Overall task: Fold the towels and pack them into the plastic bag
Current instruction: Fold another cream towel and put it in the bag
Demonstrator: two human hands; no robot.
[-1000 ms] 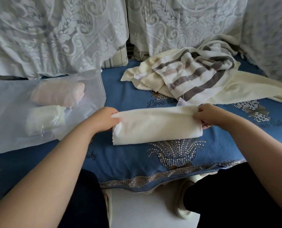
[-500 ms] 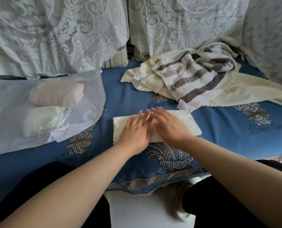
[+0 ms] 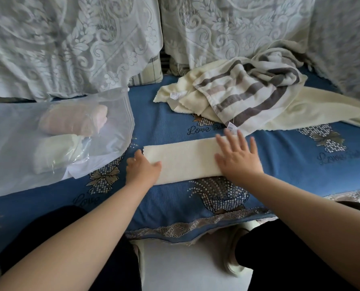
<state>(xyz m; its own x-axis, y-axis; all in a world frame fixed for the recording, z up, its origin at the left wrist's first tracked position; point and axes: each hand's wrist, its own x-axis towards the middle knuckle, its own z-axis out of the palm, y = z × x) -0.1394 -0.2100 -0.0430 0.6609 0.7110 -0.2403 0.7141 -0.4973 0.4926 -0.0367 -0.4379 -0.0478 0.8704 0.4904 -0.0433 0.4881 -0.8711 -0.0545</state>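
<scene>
My right hand (image 3: 239,158) lies flat, fingers spread, pinning the towel (image 3: 185,161); my left (image 3: 142,170) curls at its 9 o'clock end, ready to fold it bagward (image 3: 11,127).

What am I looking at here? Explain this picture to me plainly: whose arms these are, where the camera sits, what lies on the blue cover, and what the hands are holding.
There is no machine here. A person wears a camera on the head, looking down at their own arms.

The left hand holds the left end of a folded cream towel; the right hand lies flat, fingers spread, on its right end.

The towel lies on a blue cover. At the left is a plastic bag with a pink towel and a pale towel rolled inside. Behind lie a striped towel and loose cream towels, unfolded.
</scene>
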